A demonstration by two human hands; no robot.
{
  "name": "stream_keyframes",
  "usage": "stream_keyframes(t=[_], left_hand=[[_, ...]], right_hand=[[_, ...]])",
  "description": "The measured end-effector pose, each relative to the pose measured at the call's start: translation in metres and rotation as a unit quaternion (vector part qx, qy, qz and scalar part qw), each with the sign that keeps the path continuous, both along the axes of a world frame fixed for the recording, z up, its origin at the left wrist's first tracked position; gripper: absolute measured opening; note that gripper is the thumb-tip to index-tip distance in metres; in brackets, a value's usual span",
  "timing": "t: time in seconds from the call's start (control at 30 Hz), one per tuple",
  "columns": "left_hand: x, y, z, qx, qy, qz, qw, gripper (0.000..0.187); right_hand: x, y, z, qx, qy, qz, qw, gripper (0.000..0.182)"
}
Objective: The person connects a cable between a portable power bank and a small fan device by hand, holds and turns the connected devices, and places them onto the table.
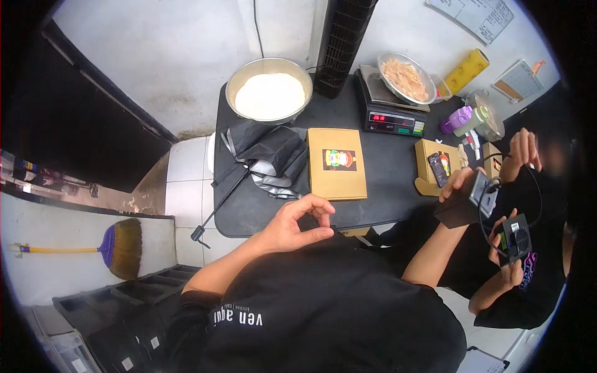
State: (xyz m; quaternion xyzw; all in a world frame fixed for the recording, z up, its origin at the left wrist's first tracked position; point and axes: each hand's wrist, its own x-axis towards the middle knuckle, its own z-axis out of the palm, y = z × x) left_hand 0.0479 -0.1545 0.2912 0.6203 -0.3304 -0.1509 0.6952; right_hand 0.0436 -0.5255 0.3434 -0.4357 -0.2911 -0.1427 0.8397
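My left hand (300,225) hovers at the table's front edge, its fingers curved, the thumb apart from them, with nothing between. Below and left of the cardboard box (337,165) with a colourful label, it touches nothing. At the right, my right hand (456,183) grips a dark box-shaped device (457,206) with a grey face and a cable plugged in. A co-worker's hand (511,273) holds a second black device (515,239) close by; the co-worker's other hand (525,149) is raised near the cable.
On the black table (388,180) are a bowl of white powder (269,96), a black umbrella (261,152), a scale (393,119) with a bowl of pale food pieces (405,79), bottles (456,120) and a phone (438,169) on a smaller box. A broom (124,248) hangs left.
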Motion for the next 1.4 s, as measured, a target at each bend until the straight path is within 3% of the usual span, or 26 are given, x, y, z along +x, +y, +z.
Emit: stream_keyframes(t=[0.1, 0.13, 0.2, 0.43, 0.47, 0.57, 0.63, 0.73, 0.8, 0.93, 1.07, 1.13, 1.17, 1.23, 1.3, 1.37, 1.4], left_hand=[[0.004, -0.003, 0.004, 0.031, -0.021, -0.038, 0.999, 0.035], [0.005, -0.004, 0.006, 0.031, -0.021, -0.042, 0.998, 0.035], [0.008, -0.008, 0.010, 0.052, -0.079, -0.044, 0.995, 0.035], [0.012, -0.019, 0.018, 0.050, -0.108, -0.054, 0.991, 0.034], [0.013, -0.022, 0.020, 0.045, -0.139, -0.051, 0.988, 0.034], [0.018, -0.031, 0.037, 0.038, -0.206, -0.069, 0.975, 0.033], [0.020, -0.042, 0.055, 0.034, -0.244, -0.092, 0.965, 0.034], [0.018, -0.068, 0.082, 0.011, -0.318, -0.154, 0.935, 0.037], [0.010, -0.095, 0.093, 0.014, -0.329, -0.185, 0.926, 0.040], [-0.010, -0.161, 0.089, -0.029, -0.315, -0.204, 0.926, 0.050], [-0.030, -0.200, 0.083, -0.086, -0.341, -0.122, 0.928, 0.053], [-0.030, -0.202, 0.103, -0.031, -0.241, -0.242, 0.939, 0.049], [-0.029, -0.204, 0.107, -0.030, -0.241, -0.245, 0.939, 0.049], [-0.027, -0.211, 0.115, -0.070, -0.333, -0.163, 0.926, 0.047], [-0.026, -0.221, 0.123, -0.098, -0.358, -0.149, 0.917, 0.057], [-0.027, -0.230, 0.133, -0.115, -0.434, -0.047, 0.892, 0.068], [-0.027, -0.236, 0.135, -0.087, -0.432, -0.071, 0.895, 0.077]], right_hand=[[-0.002, -0.010, -0.008, -0.031, 0.089, 0.003, 0.996, 0.078], [-0.006, 0.000, -0.009, -0.008, 0.091, -0.058, 0.994, 0.078], [-0.008, -0.005, -0.014, -0.017, 0.109, -0.078, 0.991, 0.079], [-0.005, -0.014, -0.031, -0.015, 0.144, -0.036, 0.989, 0.085], [-0.007, -0.005, -0.031, -0.012, 0.177, -0.099, 0.979, 0.085], [-0.009, -0.013, -0.044, -0.016, 0.237, -0.153, 0.959, 0.090], [-0.006, -0.017, -0.051, 0.034, 0.253, -0.097, 0.962, 0.088], [-0.001, -0.035, -0.079, 0.091, 0.246, -0.141, 0.955, 0.084], [0.006, -0.055, -0.106, 0.103, 0.233, -0.220, 0.942, 0.081], [-0.001, -0.057, -0.106, 0.078, 0.246, -0.261, 0.930, 0.079], [-0.008, -0.034, -0.087, 0.079, 0.235, -0.263, 0.932, 0.070], [-0.012, -0.028, -0.083, 0.086, 0.226, -0.265, 0.933, 0.069], [-0.013, -0.024, -0.081, 0.087, 0.223, -0.267, 0.934, 0.069], [-0.012, -0.018, -0.077, 0.084, 0.218, -0.267, 0.935, 0.068], [-0.017, -0.011, -0.073, 0.081, 0.216, -0.270, 0.935, 0.068], [-0.017, -0.006, -0.071, 0.077, 0.213, -0.272, 0.935, 0.067], [-0.017, -0.004, -0.070, 0.077, 0.213, -0.272, 0.935, 0.066]])
